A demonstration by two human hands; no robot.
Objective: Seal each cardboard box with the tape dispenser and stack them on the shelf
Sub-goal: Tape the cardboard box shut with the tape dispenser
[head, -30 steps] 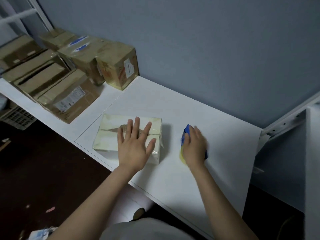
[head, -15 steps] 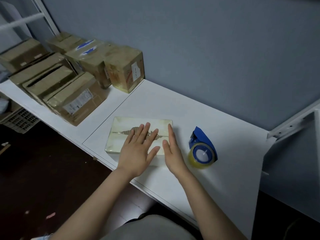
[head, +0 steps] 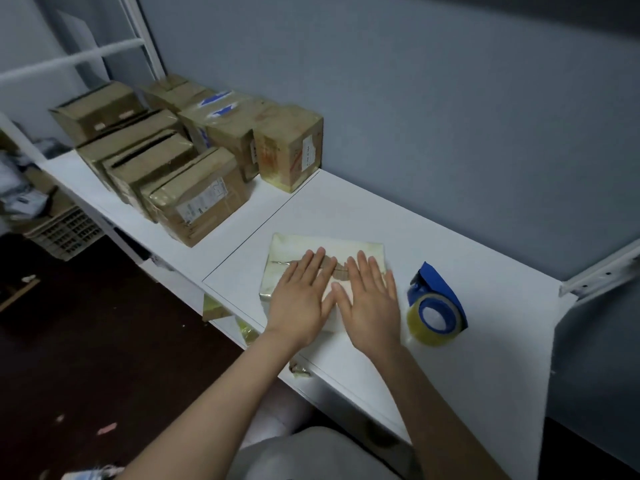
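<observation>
A small pale cardboard box (head: 294,249) with glossy tape on it lies flat on the white shelf top (head: 450,244). My left hand (head: 301,299) presses flat on its top with fingers straight and spread. Beside it my right hand (head: 369,303) also rests flat on the box, fingers straight. The blue tape dispenser (head: 434,303) with a yellowish tape roll stands on the shelf top just right of my right hand, apart from it.
Several brown cardboard boxes (head: 194,168) are packed together at the back left of the shelf against the blue wall. A white metal bracket (head: 602,271) juts out at the right. A plastic crate (head: 65,230) sits on the dark floor below left.
My right hand let go of the tape dispenser, moved left and now lies flat on the box top beside my left hand. The dispenser stays on the shelf top.
</observation>
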